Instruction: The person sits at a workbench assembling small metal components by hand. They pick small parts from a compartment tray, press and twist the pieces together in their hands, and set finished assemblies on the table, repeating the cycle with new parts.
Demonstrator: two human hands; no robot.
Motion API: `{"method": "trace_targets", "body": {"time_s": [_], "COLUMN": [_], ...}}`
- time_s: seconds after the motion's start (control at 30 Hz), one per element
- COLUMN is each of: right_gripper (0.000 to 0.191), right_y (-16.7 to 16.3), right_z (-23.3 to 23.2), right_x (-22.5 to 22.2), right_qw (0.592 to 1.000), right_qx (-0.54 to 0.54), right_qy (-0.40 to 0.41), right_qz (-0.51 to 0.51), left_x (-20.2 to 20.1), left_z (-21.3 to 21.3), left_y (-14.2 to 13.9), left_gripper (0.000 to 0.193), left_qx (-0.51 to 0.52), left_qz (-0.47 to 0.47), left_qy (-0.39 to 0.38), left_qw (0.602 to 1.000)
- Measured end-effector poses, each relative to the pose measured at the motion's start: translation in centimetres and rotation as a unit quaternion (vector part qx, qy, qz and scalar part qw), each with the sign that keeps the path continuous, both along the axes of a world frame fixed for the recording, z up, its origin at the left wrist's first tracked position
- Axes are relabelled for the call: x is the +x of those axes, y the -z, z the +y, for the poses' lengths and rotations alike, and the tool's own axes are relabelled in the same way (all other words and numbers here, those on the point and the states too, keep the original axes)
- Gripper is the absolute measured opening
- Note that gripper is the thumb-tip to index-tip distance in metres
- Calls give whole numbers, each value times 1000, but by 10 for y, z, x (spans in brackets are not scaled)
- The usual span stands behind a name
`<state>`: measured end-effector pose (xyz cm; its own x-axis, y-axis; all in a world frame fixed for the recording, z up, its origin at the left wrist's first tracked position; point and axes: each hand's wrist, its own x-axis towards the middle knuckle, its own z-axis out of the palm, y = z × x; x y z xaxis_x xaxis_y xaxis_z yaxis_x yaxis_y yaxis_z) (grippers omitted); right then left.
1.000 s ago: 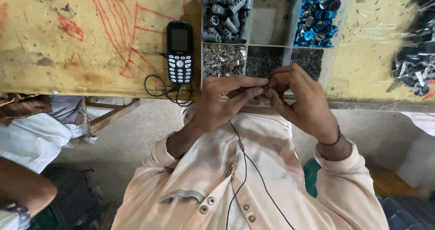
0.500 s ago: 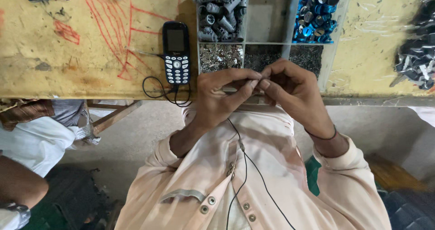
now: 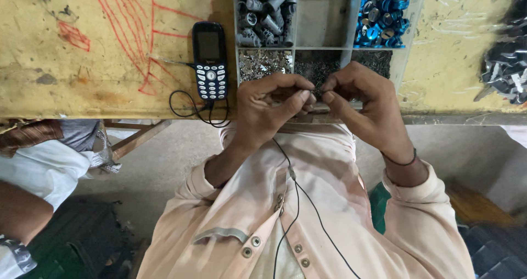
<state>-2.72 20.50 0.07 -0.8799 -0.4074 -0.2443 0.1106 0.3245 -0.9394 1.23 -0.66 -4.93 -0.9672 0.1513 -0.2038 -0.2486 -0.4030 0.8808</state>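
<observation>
Left hand (image 3: 269, 106) and right hand (image 3: 359, 100) meet fingertip to fingertip, pinched on a small part (image 3: 314, 96), too tiny to identify, at the counter (image 3: 82, 92) edge before the compartment tray (image 3: 324, 23). Fitting step, likely; needs fine alignment.

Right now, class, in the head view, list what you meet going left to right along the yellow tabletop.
Red scribbles → dark keypad phone → grey ribbed parts → empty tray compartment → blue caps → heap of dark metal parts.
</observation>
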Motion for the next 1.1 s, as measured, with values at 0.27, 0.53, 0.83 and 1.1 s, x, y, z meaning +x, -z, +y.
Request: {"method": "trace_targets", "body": {"time_s": [0.27,0.53,0.83,1.1], "right_gripper": [12,8,25,27], "right_y": [6,18,-7,-19], "right_z": [0,8,3,4], "right_x": [0,1,1,-2], "right_qw": [982,957,979,936], "right_qx": [-90,-197,45,100], "right_qy": [41,30,-60,-102], "right_qz": [-159,-209,190,322], "left_x": [2,3,6,3], "left_z": [1,2,2,1], "left_y": [-2,-20,-41,-46], "left_gripper": [16,18,32,14], "left_qx": [-14,-120,-337,-322], "left_qz": [17,42,223,128], "left_qy": [7,13,11,47], "left_qw": [1000,992,915,937]}}
